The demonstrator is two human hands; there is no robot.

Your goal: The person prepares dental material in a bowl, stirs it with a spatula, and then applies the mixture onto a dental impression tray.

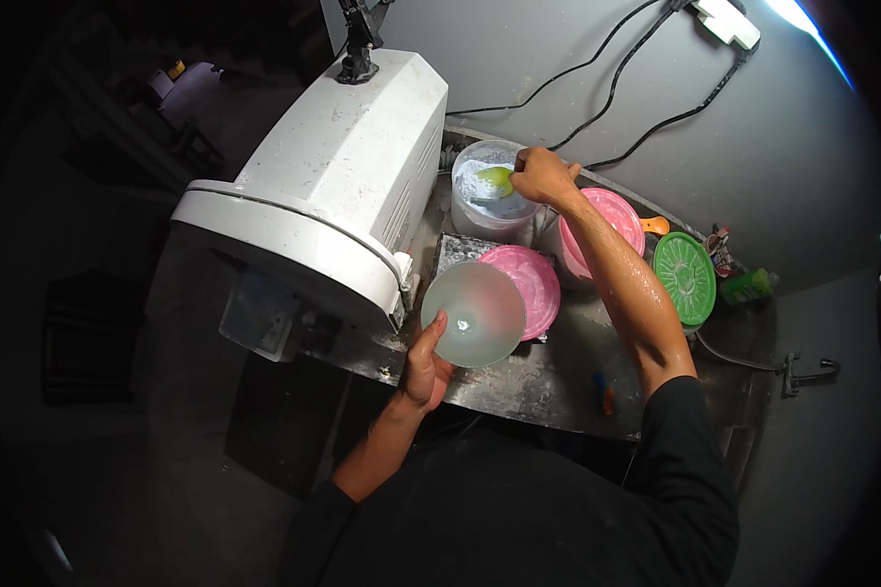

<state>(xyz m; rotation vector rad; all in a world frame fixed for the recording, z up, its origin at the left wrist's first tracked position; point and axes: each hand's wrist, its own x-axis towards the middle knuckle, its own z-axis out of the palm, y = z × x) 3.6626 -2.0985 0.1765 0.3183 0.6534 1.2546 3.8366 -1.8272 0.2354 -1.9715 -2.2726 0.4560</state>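
the metal tabletop [582, 382] carries nearly everything, and the big white machine [352, 147] takes up its left side, which probably explains why the tubs sit bunched near the back wall, within the person's reach. the open, pale tub [489, 224] stands upright beside the machine; white powder [473, 186] lies inside, its surface uneven. its uncovered mouth seems to leave room for a hand from above. right of it, another tub [569, 256] wears a pink cover [612, 220], so its contents cannot be told. the translucent bowl [475, 318] is held off the tabletop at the near edge, in front of a loose pink lid [538, 293]; whether anything lies in it is unclear, as the bright spot may be glare. farther right, a green lid [684, 279] hides whatever is under it. the left hand [427, 367] is partly closed on the bowl, thumb over the side, fingers underneath, likely to keep it steady one-handed. the right hand [543, 179] is curled tight around the handle end of the green scoop [499, 179], whose head is over the powder within the tub's mouth.
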